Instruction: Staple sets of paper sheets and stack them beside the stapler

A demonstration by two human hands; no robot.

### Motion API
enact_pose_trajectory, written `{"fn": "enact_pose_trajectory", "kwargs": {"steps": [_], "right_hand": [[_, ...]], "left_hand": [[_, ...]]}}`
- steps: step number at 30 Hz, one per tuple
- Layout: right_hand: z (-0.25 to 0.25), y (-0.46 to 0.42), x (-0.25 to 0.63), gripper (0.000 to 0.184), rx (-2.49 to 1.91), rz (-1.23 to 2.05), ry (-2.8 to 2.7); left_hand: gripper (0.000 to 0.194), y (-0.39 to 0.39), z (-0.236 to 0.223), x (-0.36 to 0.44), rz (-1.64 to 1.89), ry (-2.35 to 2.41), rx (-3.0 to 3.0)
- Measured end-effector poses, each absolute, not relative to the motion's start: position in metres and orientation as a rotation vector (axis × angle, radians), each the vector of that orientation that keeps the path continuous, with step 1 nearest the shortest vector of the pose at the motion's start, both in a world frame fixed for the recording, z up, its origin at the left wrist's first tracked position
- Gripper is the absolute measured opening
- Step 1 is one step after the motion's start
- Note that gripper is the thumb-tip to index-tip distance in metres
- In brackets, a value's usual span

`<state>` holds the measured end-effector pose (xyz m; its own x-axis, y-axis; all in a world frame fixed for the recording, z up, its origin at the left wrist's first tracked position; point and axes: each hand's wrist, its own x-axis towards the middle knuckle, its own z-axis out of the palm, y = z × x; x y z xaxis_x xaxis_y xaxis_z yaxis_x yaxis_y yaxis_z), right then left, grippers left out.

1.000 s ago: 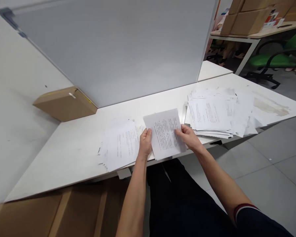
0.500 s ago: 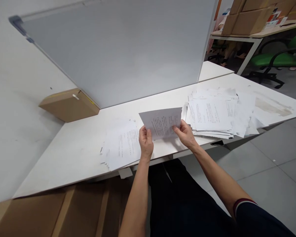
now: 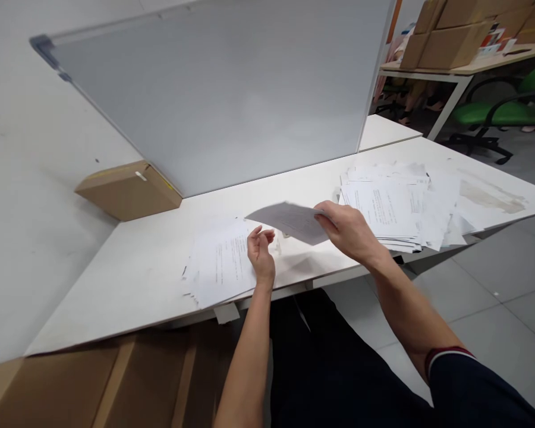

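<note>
My right hand [image 3: 348, 230] pinches a sheet of paper [image 3: 289, 221] by its right edge. The sheet is tilted almost flat above the table, its far left corner reaching leftward; whether it is one sheet or more I cannot tell. Just below its left end, my left hand [image 3: 261, 252] is apart from it, fingers loosely curled and spread, holding nothing. A stack of printed papers [image 3: 220, 261] lies left of my left hand. Beyond my right hand sits a larger, messier pile of printed papers [image 3: 386, 205], with loose sheets fanned out on its right.
A whiteboard [image 3: 232, 101] stands along the back of the white table [image 3: 134, 279]. At the left rear, a flat cardboard box [image 3: 129, 190] leans by the wall. Large cartons [image 3: 71, 380] are below the front edge. A green chair [image 3: 494, 113] and another desk are at the far right.
The sheet, earlier held upright in both hands, has tipped flatter. My left hand has let go of it, while my right hand has turned over and keeps its grip.
</note>
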<state>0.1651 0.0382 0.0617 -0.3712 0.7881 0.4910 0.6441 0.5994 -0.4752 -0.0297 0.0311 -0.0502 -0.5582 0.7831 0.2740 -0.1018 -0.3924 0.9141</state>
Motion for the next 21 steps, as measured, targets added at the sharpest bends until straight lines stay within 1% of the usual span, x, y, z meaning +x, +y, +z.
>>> {"fn": "enact_pose_trajectory", "kwargs": {"steps": [2,4,7,11,15,17,19,21], "right_hand": [[0.082,0.031,0.167,0.019,-1.189,0.03,-2.33],[0.089,0.026,0.164,0.022,-1.241,-0.124,-2.486],[0.081,0.024,0.155,0.028,-1.28,-0.187,-2.643],[0.065,0.028,0.143,0.03,-1.361,-0.106,-2.771],[0.072,0.03,0.145,0.03,-1.342,-0.085,-2.739],[0.079,0.031,0.151,0.024,-1.289,0.038,-2.605],[0.081,0.032,0.158,0.015,-1.193,0.228,-2.376],[0.072,0.035,0.162,0.014,-1.097,0.395,-2.092]], "left_hand": [[0.026,0.032,-0.058,-0.034,2.05,1.343,0.87],[0.024,0.032,-0.064,-0.037,2.071,1.42,0.774],[0.023,0.032,-0.071,-0.038,2.045,1.451,0.764],[0.021,0.031,-0.072,-0.036,1.93,1.478,0.876],[0.021,0.033,-0.073,-0.036,1.911,1.484,0.887],[0.022,0.033,-0.073,-0.037,1.936,1.486,0.826],[0.023,0.033,-0.072,-0.038,1.956,1.462,0.741],[0.026,0.031,-0.07,-0.037,1.964,1.386,0.713]]}}
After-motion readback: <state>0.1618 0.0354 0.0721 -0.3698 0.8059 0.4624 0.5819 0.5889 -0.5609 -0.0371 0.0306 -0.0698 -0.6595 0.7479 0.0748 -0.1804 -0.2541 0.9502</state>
